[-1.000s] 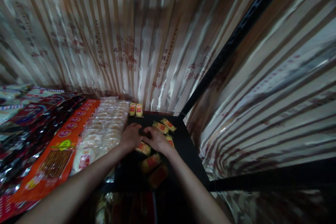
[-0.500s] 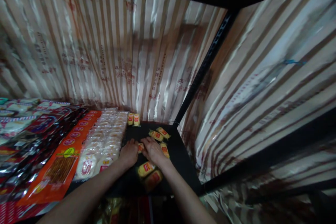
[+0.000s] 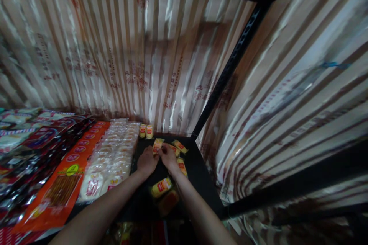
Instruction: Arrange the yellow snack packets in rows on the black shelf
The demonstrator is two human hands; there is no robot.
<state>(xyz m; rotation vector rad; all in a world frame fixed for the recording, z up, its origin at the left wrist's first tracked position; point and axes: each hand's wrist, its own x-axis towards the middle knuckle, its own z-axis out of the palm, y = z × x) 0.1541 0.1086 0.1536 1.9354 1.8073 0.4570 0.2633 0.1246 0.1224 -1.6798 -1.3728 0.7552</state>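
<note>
Striped sheeting [image 3: 123, 46] backs the dark shelf [image 3: 202, 183]; just below the frame's centre, your left hand [image 3: 148, 160] and right hand [image 3: 169, 157] hold one yellow pack [image 3: 158, 144] between them, fingers drawn in narrow at its near end. You seem to be mid-way through positioning it; the next move calls for light fingertips (the wrapper looks soft), clear of the pack touching your right hand.

no readable text, print on yellow packets [image 3: 161, 187] too small, characters on orange bag [image 3: 71, 170] and striped sheeting [image 3: 161, 65] blurred
</note>
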